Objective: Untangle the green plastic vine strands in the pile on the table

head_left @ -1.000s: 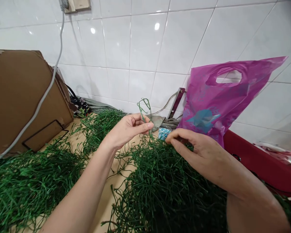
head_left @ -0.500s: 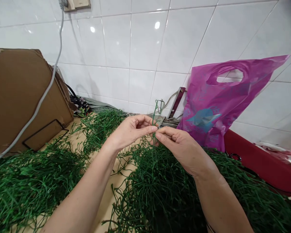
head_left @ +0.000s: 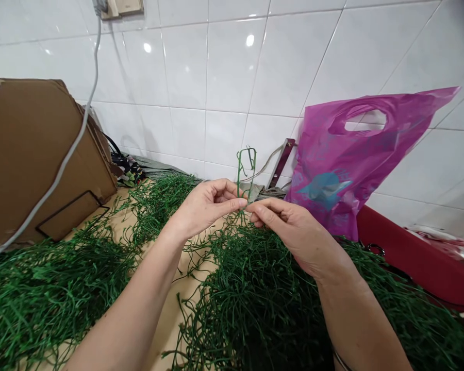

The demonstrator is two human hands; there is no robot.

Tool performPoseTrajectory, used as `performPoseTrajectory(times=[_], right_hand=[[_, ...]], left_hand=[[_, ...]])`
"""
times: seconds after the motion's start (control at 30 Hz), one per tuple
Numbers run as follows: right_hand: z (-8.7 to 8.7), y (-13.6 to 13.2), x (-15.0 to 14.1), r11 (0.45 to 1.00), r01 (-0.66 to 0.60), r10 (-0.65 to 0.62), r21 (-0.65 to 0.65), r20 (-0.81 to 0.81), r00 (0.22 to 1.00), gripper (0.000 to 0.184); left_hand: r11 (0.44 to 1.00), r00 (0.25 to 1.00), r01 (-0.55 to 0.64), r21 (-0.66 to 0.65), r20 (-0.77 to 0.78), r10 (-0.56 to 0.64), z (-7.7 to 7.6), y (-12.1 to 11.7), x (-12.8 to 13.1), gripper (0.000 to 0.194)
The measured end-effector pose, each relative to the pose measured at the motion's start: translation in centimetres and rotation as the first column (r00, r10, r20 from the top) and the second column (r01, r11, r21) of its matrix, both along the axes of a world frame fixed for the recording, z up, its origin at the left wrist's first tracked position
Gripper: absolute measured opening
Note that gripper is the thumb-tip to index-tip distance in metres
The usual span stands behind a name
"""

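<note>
Thin, branching green stems [head_left: 238, 172] rise from between my fingertips, their tops bent over. My left hand [head_left: 218, 203] pinches them low down between thumb and forefinger. Close against it, my right hand [head_left: 286, 221] is closed in a pinch at the same spot, its thumb and forefinger almost touching the left thumb. The very point of contact is small and partly hidden by the fingers. Below both hands spreads a big tangled heap of similar dark green stems [head_left: 251, 288].
More green stems lie in a pile at left [head_left: 62, 283] and a smaller clump behind [head_left: 166, 201]. A cardboard box [head_left: 34, 154] stands left, with a grey cable [head_left: 75, 139] hanging before it. A purple plastic bag [head_left: 348, 165] leans on the tiled wall, beside a red object [head_left: 417, 263].
The stems above my fingers now stand more spread, showing a looped outline slightly left of before. My right hand has shifted slightly right, its fingertips drawn a little away from the left hand.
</note>
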State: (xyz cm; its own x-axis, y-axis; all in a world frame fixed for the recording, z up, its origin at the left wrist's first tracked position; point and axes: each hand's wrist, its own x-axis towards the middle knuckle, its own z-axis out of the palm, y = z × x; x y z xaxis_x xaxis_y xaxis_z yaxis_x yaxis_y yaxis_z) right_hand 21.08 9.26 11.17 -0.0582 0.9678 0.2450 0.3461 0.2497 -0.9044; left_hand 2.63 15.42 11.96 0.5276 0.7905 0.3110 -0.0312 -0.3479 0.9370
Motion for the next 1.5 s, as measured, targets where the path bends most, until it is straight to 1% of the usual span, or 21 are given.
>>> performPoseTrajectory(times=[0.07, 0.23, 0.3, 0.4, 0.5, 0.57, 0.6, 0.67, 0.77, 0.83, 0.9, 0.97, 1.03, 1.13, 1.2, 1.27, 1.3, 1.33, 1.4, 1.47, 1.5], right_hand=[[0.2, -0.2, -0.5, 1.000, 0.003, -0.004, 0.010, 0.029, 1.000, 0.021], [0.4, -0.6, -1.3, 0.991, 0.085, -0.103, 0.102, 0.181, 0.978, 0.014], [0.4, -0.6, -1.3, 0.991, 0.087, -0.105, 0.102, 0.188, 0.977, 0.014], [0.3, -0.4, -1.2, 0.997, 0.064, -0.067, 0.040, 0.082, 0.994, 0.008], [-0.2, -0.1, -1.1, 1.000, -0.008, 0.006, -0.014, -0.107, 0.994, 0.003], [-0.5, 0.2, -1.0, 0.999, -0.044, 0.040, -0.014, -0.206, 0.978, 0.002], [-0.7, 0.4, -0.9, 0.999, -0.049, 0.046, -0.006, -0.241, 0.969, 0.004], [-1.0, 0.6, -0.7, 0.999, -0.039, 0.042, 0.017, -0.279, 0.959, 0.007], [-1.2, 0.9, -0.4, 0.999, -0.027, 0.037, 0.047, -0.225, 0.974, 0.007], [-1.1, 0.8, -0.2, 0.998, 0.016, -0.006, 0.063, -0.159, 0.987, 0.009], [-0.8, 0.6, -0.3, 0.995, 0.061, -0.052, 0.074, -0.128, 0.990, 0.014], [-0.5, 0.3, -0.5, 0.998, 0.034, -0.028, 0.055, -0.114, 0.993, 0.019], [-0.2, 0.1, -0.9, 0.999, -0.054, 0.054, 0.000, -0.081, 0.995, 0.019], [-0.3, -0.1, -1.7, 0.992, -0.118, 0.118, -0.037, -0.019, 0.993, 0.016], [-0.5, -0.1, -2.0, 0.994, -0.108, 0.108, -0.016, -0.027, 0.994, 0.023], [-0.5, -0.3, -2.2, 0.992, -0.129, 0.129, -0.001, -0.036, 0.991, 0.029], [-0.4, -0.4, -2.3, 0.989, -0.148, 0.148, 0.014, -0.025, 0.989, 0.030], [-0.3, -0.7, -2.3, 0.984, -0.174, 0.174, 0.036, 0.002, 0.985, 0.030], [0.1, -1.2, -2.6, 0.958, -0.275, 0.268, 0.078, 0.090, 0.959, 0.030], [0.6, -1.7, -3.0, 0.915, -0.392, 0.372, 0.096, 0.172, 0.912, 0.031], [0.8, -2.0, -3.3, 0.892, -0.445, 0.420, 0.085, 0.213, 0.882, 0.031]], left_hand=[[1.000, 0.999, -0.018, 0.020, -0.033, 0.019, 0.1, -0.2, 0.0, 0.018], [0.998, 0.996, -0.031, 0.055, -0.081, 0.036, 0.2, -0.8, 0.2, 0.020], [0.995, 0.994, -0.036, 0.089, -0.098, 0.045, 0.2, -0.8, 0.3, 0.019], [0.997, 0.999, -0.006, 0.077, -0.052, 0.010, 0.0, -0.7, 0.4, 0.019], [0.996, 0.995, 0.082, -0.035, 0.064, -0.080, -0.2, -0.6, 0.7, 0.021], [0.985, 0.983, 0.136, -0.102, 0.139, -0.121, -0.3, -0.5, 0.9, 0.021], [0.981, 0.977, 0.146, -0.125, 0.175, -0.123, -0.4, -0.4, 0.9, 0.022], [0.980, 0.971, 0.124, -0.153, 0.223, -0.088, -0.4, -0.1, 0.7, 0.023], [0.991, 0.976, 0.040, -0.131, 0.219, -0.010, -0.4, 0.3, 0.2, 0.024], [0.997, 0.983, 0.001, -0.076, 0.181, 0.013, -0.3, 0.4, 0.0, 0.024], [1.000, 0.992, -0.015, -0.017, 0.127, 0.017, -0.3, 0.4, -0.1, 0.023], [1.000, 0.996, 0.005, 0.011, 0.094, -0.006, -0.2, 0.2, 0.0, 0.022], [0.999, 0.993, 0.041, 0.009, 0.107, -0.042, -0.2, -0.1, 0.2, 0.020], [0.995, 0.980, 0.100, -0.028, 0.175, -0.093, -0.1, -0.3, 0.4, 0.016], [0.987, 0.963, 0.137, -0.088, 0.245, -0.112, -0.1, -0.4, 0.5, 0.014], [0.963, 0.930, 0.182, -0.201, 0.353, -0.102, -0.1, -0.3, 0.6, 0.015], [0.938, 0.906, 0.214, -0.274, 0.414, -0.086, -0.1, -0.3, 0.5, 0.015], [0.904, 0.878, 0.255, -0.343, 0.474, -0.068, 0.0, -0.4, 0.5, 0.015], [0.817, 0.805, 0.358, -0.452, 0.592, -0.025, 0.4, -0.5, 0.3, 0.015], [0.735, 0.730, 0.449, -0.508, 0.683, 0.026, 0.9, -0.7, 0.2, 0.023], [0.709, 0.706, 0.473, -0.523, 0.707, 0.051, 1.1, -0.8, 0.2, 0.028]])
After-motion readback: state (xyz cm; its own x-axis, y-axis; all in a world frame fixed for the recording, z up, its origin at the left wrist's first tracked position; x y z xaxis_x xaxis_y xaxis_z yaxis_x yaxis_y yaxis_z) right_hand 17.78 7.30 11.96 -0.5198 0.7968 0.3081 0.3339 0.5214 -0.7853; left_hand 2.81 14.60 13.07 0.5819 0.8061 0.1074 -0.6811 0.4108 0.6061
